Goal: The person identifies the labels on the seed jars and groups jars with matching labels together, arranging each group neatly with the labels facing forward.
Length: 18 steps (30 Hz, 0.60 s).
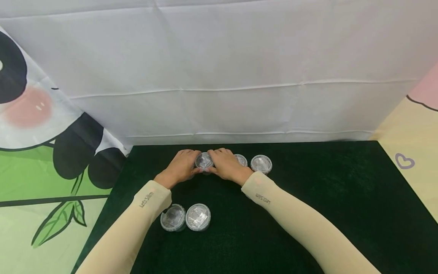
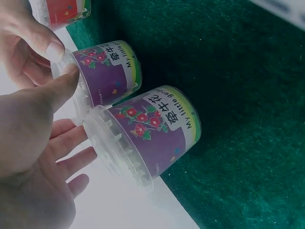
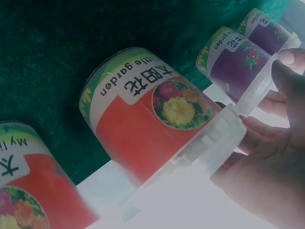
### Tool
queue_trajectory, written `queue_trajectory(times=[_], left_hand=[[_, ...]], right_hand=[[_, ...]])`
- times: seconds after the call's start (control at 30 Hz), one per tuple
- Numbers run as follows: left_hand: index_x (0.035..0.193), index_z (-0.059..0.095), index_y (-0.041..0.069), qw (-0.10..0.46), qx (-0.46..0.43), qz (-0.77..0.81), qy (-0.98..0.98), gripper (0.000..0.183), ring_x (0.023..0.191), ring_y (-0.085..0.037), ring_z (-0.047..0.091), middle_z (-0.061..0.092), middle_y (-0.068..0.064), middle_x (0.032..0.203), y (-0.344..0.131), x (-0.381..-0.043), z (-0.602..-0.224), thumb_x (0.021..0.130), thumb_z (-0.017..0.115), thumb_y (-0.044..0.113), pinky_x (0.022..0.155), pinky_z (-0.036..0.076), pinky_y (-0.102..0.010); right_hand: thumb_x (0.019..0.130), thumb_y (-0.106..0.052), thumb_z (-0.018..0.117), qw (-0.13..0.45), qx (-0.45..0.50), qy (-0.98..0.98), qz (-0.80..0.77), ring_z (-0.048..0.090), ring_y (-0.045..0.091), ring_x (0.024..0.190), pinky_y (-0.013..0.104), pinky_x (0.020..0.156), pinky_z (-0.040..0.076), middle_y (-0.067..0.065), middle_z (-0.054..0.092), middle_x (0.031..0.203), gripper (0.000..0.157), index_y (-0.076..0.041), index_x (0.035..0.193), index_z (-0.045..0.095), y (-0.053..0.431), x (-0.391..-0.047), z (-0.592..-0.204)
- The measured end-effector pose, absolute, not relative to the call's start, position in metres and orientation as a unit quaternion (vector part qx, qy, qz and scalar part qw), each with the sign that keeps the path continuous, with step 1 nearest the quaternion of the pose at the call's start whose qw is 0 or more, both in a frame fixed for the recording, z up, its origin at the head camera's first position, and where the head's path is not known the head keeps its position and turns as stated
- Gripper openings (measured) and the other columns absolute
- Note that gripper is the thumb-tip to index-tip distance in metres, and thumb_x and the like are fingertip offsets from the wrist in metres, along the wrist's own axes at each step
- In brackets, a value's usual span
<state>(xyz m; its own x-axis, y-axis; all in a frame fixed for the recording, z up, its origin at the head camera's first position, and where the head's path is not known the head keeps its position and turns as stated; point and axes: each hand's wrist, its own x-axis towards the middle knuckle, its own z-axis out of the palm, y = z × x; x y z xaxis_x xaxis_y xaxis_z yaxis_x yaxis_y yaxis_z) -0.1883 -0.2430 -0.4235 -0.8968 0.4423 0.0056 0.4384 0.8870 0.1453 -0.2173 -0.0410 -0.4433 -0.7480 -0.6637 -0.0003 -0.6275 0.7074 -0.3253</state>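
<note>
Towards the table's far edge, a lidded plastic cup [image 1: 204,160] stands between both hands. The left wrist view shows its purple label [image 2: 102,74], printed with red flowers and "My little garden". My left hand [image 1: 182,166] pinches its rim from the left, thumb on the near side. From the right, my right hand [image 1: 226,164] holds the same lidded rim. A second purple-labelled cup [image 2: 155,131] stands beside the left fingers; in the head view that hand hides it. A red-labelled cup [image 3: 147,114] is close to the right hand, partly covered by it in the head view.
Another red-labelled cup [image 1: 261,164] ends the back row on the right. Nearer the body, two more lidded cups [image 1: 172,219] [image 1: 198,217] stand side by side near the left sleeve. Dark green cloth covers the table [image 1: 308,198]; a white curtain [image 1: 239,110] hangs behind it.
</note>
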Motion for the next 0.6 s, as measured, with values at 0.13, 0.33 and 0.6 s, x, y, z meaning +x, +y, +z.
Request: queue_trajectory(times=[0.13,0.33,0.6], left_hand=[[0.141,0.056,-0.008,0.025,0.219,0.069,0.973,0.056,0.137,-0.044,0.054,0.064,-0.026,0.139,-0.243,-0.188,-0.424,0.099,0.078,0.022,0.122,0.035,-0.059],[0.146,0.053,-0.006,0.031,0.205,0.090,0.974,0.058,0.141,-0.044,0.050,0.060,-0.025,0.146,-0.247,-0.186,-0.426,0.101,0.075,0.022,0.123,0.032,-0.060],[0.151,0.049,-0.006,0.009,0.178,0.138,0.974,0.062,0.147,-0.046,0.044,0.054,-0.027,0.152,-0.266,-0.169,-0.424,0.101,0.074,0.022,0.124,0.028,-0.065]], right_hand=[[0.107,-0.041,0.063,0.051,-0.353,0.926,-0.128,0.046,0.036,0.147,0.050,0.125,0.033,0.019,0.053,0.156,0.066,-0.001,0.156,0.044,-0.042,-0.218,-0.444],[0.107,-0.042,0.062,0.039,-0.360,0.925,-0.114,0.047,0.037,0.146,0.051,0.123,0.036,0.020,0.053,0.155,0.067,0.000,0.157,0.044,-0.042,-0.216,-0.444],[0.107,-0.041,0.063,0.032,-0.348,0.925,-0.151,0.046,0.038,0.146,0.053,0.123,0.035,0.020,0.052,0.155,0.068,-0.001,0.157,0.043,-0.030,-0.213,-0.439]])
